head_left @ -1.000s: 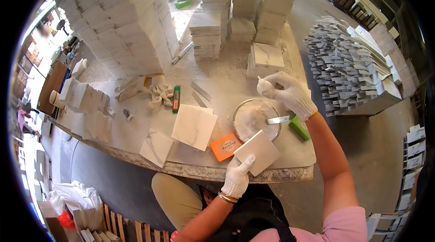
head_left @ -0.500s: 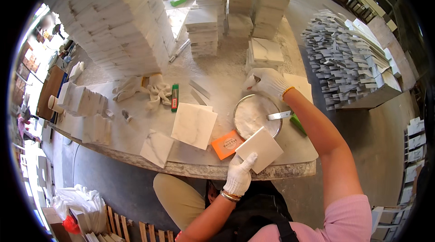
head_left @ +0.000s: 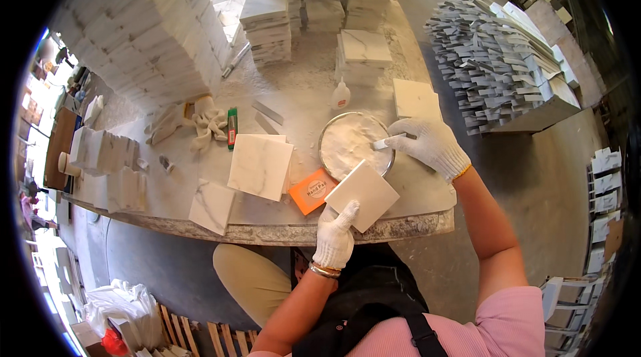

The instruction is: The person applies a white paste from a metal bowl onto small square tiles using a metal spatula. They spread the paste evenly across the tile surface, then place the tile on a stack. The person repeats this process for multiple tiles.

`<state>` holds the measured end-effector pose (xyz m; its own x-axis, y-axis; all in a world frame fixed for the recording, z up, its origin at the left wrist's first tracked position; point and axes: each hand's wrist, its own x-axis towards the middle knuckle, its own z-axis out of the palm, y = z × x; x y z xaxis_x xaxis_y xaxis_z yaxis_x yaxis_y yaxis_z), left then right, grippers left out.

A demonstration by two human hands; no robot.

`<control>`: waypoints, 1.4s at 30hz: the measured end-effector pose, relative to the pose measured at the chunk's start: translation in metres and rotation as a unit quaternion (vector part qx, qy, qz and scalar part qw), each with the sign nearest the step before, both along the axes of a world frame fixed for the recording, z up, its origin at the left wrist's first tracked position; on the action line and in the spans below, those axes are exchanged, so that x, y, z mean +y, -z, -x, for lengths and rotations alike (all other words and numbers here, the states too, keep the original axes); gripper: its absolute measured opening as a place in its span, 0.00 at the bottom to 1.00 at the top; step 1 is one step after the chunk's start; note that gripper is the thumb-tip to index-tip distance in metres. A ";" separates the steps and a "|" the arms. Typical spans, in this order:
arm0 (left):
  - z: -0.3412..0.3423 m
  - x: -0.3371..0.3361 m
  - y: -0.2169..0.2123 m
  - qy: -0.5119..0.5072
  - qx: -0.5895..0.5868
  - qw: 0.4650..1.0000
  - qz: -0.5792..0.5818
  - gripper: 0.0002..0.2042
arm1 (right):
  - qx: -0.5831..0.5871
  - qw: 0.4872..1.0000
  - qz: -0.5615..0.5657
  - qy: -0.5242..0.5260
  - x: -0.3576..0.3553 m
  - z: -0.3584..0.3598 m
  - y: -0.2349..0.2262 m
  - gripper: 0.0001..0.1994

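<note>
White tile (head_left: 364, 195), right of lower centre, tilts up and rightward from your left hand (head_left: 336, 233), gripped with the thumb on top. Your right arm (head_left: 491, 230) angles up from the lower right, that hand (head_left: 427, 148) pinching the spatula (head_left: 380, 144) in the bowl (head_left: 320, 150). Half a second ago it was higher, above the bowl.

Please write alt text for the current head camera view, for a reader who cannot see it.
A person's gloved left hand holds a pale square tile; the gloved right hand pinches a metal blade in a bowl of white material. Stacked marbled tiles stand on the workbench.
</note>
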<state>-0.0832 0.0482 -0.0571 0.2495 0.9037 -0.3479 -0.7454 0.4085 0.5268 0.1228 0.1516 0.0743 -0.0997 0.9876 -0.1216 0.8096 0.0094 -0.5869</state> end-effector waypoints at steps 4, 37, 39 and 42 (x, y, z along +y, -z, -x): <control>-0.002 0.000 0.005 0.001 0.007 1.000 -0.001 0.21 | 0.015 0.993 -0.104 -0.058 0.001 -0.019 0.044 0.11; -0.001 0.000 0.001 -0.005 0.009 1.000 0.006 0.22 | 0.303 0.940 0.057 0.147 -0.032 -0.010 0.015 0.14; 0.000 0.000 0.000 0.001 0.007 1.000 0.012 0.23 | 0.296 0.944 0.047 0.141 -0.036 -0.009 0.011 0.13; 0.001 0.000 0.000 0.009 0.006 1.000 0.014 0.23 | 0.294 0.947 0.036 0.128 -0.040 -0.008 0.010 0.11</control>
